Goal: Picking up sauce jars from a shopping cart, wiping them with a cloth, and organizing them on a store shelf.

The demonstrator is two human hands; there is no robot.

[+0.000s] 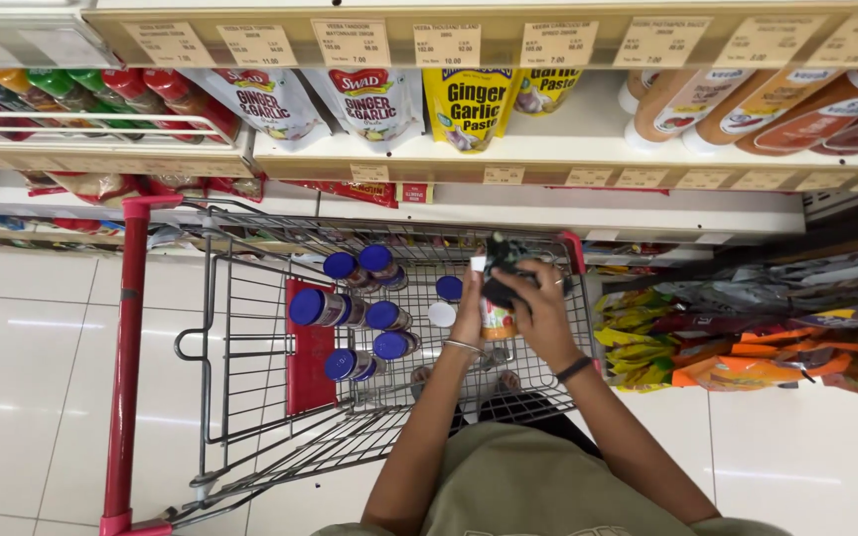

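My left hand and my right hand are raised together over the wire basket of a shopping cart. The right hand grips a small black device from above. The left hand holds a small bottle with an orange and white label, just under the device. Inside the cart lie several jars with blue lids, most on their sides. One white-lidded jar lies close to my left hand.
The cart has a red handle bar and a red seat flap. Store shelves ahead hold white and yellow paste pouches, sauce bottles and price tags. Colourful snack packets fill a low shelf at right. White tiled floor lies at left.
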